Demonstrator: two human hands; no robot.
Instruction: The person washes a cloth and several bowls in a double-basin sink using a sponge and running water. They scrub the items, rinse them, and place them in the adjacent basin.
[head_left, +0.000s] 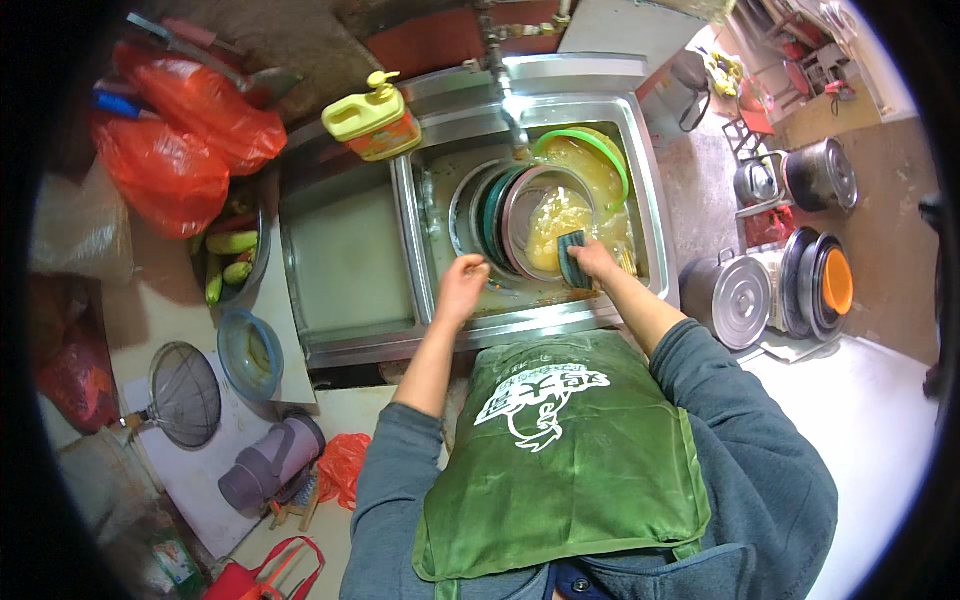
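Observation:
My right hand (596, 262) grips a dark green scouring pad (574, 259) at the lower right of a stack of basins in the right sink bowl. The top basin (517, 217) has a pinkish rim and holds yellowish, foamy water. Left of it, my left hand (463, 286) hangs over the near side of the sink with its fingers curled; whether it holds anything small I cannot tell. Beneath lie a teal basin (491, 214) and a metal one (459, 210). A bright green rim (619, 169) curves behind, partly in murky water. The metal faucet (516, 127) points down above the stack.
The left sink bowl (349, 255) holds cloudy water. A yellow pump bottle (371, 124) stands on the sink's back edge. Leftward are red plastic bags (180, 142), a bowl of vegetables (262, 259), a blue basin (250, 354) and a wire strainer (185, 395). Lidded pots (739, 302) stand at right.

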